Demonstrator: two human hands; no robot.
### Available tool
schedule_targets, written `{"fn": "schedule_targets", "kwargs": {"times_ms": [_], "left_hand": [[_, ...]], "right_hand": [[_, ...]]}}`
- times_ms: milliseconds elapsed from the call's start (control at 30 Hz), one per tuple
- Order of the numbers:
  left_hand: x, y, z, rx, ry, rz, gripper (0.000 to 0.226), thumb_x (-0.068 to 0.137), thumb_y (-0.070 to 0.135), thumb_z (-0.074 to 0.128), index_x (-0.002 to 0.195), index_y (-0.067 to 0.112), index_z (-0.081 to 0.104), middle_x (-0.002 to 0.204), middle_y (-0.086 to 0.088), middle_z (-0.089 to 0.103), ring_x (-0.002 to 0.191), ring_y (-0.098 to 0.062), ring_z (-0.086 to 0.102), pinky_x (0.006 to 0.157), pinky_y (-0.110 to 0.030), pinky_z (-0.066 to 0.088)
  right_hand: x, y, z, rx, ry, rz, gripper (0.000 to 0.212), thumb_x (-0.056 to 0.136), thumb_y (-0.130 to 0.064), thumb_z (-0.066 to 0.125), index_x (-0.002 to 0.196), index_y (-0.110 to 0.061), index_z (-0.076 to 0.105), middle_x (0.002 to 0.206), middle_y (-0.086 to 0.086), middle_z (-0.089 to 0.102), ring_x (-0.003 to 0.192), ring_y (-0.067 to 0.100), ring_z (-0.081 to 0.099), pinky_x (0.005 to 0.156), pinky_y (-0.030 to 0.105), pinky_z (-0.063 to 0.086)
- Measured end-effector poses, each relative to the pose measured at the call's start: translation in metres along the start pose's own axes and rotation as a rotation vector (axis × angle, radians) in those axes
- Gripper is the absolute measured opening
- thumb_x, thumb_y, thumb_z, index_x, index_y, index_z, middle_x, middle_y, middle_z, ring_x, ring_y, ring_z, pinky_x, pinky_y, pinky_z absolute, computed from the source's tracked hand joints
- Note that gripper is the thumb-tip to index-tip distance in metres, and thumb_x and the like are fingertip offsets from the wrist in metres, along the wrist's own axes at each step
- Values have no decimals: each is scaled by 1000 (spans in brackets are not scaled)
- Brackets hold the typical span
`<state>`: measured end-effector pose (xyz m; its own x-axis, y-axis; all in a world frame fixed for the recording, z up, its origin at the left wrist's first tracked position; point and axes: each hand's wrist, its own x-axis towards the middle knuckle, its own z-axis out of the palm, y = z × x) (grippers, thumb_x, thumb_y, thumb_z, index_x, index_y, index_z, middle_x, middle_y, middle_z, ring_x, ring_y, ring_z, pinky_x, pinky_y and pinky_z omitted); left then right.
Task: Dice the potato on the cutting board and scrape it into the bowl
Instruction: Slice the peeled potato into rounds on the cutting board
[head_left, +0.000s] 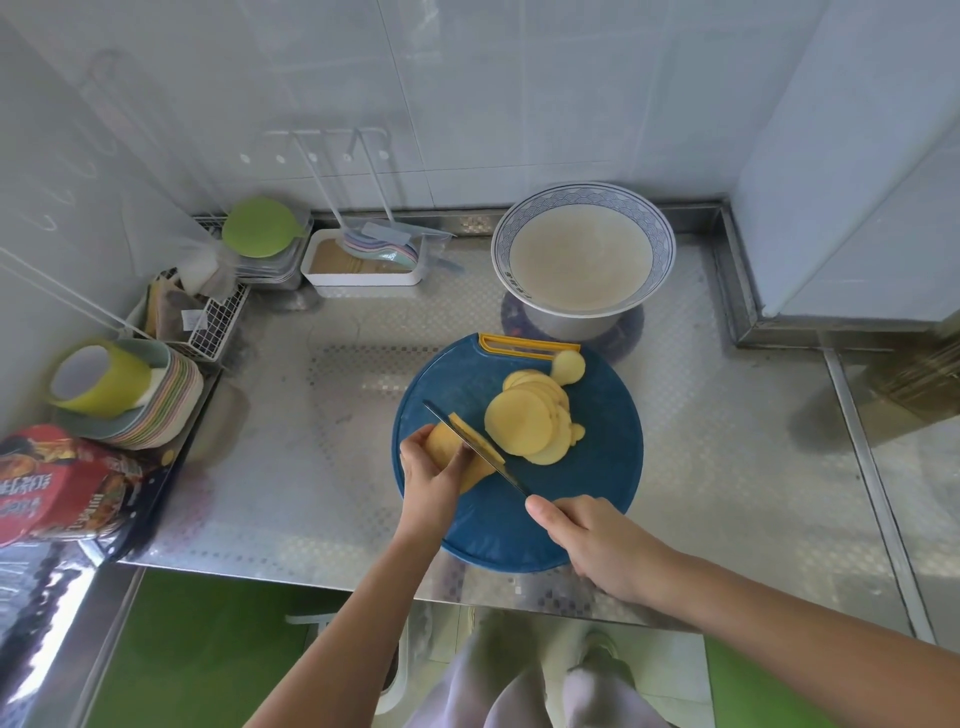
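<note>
A round blue cutting board (587, 467) lies on the steel counter. Several yellow potato slices (530, 418) are fanned out on its middle, and one loose slice (569, 365) sits near the board's yellow handle. My left hand (431, 478) grips the uncut potato piece (444, 441) at the board's left side. My right hand (592, 540) holds a knife (478, 448) whose blade lies across that piece, with a fresh slice leaning against it. A white bowl with a blue patterned rim (582, 208) stands behind the board.
A white box (363, 283) with spoons sits at the back. A stack of plates with a green cup (104, 379), a wire basket (218, 327) and a red packet (57, 483) crowd the left. The counter's front edge (363, 582) runs just below the board.
</note>
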<state>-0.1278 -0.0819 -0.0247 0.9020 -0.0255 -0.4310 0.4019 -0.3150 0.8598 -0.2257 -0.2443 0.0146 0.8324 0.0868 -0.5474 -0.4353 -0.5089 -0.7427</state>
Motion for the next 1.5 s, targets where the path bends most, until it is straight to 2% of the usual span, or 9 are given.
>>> {"fn": "schedule_targets", "kwargs": {"times_ms": [200, 400, 567, 767, 933, 1133, 1300, 1500], "left_hand": [[0, 1, 2, -15, 11, -3, 42, 91, 29, 60, 121, 23, 31, 123, 0, 41, 111, -17, 45, 94, -29, 41], [1, 0, 1, -6, 13, -13, 42, 92, 32, 60, 121, 25, 30, 125, 0, 41, 112, -18, 46, 97, -32, 42], [2, 0, 0, -19, 12, 0, 39, 93, 29, 58, 120, 24, 31, 123, 0, 41, 111, -17, 45, 98, -31, 41], [2, -3, -2, -14, 3, 4, 40, 92, 31, 59, 120, 25, 31, 121, 1, 42, 109, -16, 46, 95, -31, 41], [3, -6, -2, -28, 6, 19, 41, 91, 31, 61, 120, 23, 33, 124, 0, 44, 114, -17, 47, 102, -35, 42], [3, -7, -1, -13, 14, 23, 41, 91, 31, 61, 120, 24, 33, 123, 1, 44, 112, -16, 47, 102, -35, 42], [2, -7, -1, 2, 8, 31, 41, 91, 31, 61, 119, 24, 32, 122, 1, 43, 112, -17, 47, 101, -35, 43], [2, -9, -1, -1, 19, 59, 43, 89, 31, 64, 120, 22, 35, 125, -2, 45, 115, -17, 47, 101, -32, 41]], "right_hand": [[-1, -2, 3, -13, -6, 14, 54, 102, -55, 30, 63, -17, 30, 45, -10, 30, 44, 5, 32, 53, 25, 29], [-1, -7, 4, -36, -8, 31, 54, 101, -57, 29, 62, -19, 32, 47, -9, 32, 41, 4, 34, 51, 21, 29], [-1, -11, 2, -30, -16, 40, 56, 101, -58, 28, 62, -18, 31, 48, -9, 31, 42, 5, 33, 53, 25, 30], [-2, -15, 4, -100, -2, 45, 56, 101, -57, 28, 60, -19, 33, 52, -7, 35, 44, 6, 36, 50, 21, 29], [-1, -13, 10, -58, 19, 43, 54, 101, -55, 30, 60, -20, 31, 50, -9, 30, 43, 6, 33, 49, 20, 28], [2, -9, 15, -21, 34, 39, 53, 101, -54, 32, 61, -20, 33, 47, -9, 32, 42, 4, 35, 49, 19, 28], [9, -12, 13, -29, 26, 19, 55, 101, -56, 31, 61, -19, 32, 51, -8, 31, 43, 6, 32, 53, 25, 29], [21, -13, 11, -13, 8, 41, 57, 100, -60, 30, 60, -20, 28, 40, -12, 27, 37, 5, 27, 51, 28, 26]]}}
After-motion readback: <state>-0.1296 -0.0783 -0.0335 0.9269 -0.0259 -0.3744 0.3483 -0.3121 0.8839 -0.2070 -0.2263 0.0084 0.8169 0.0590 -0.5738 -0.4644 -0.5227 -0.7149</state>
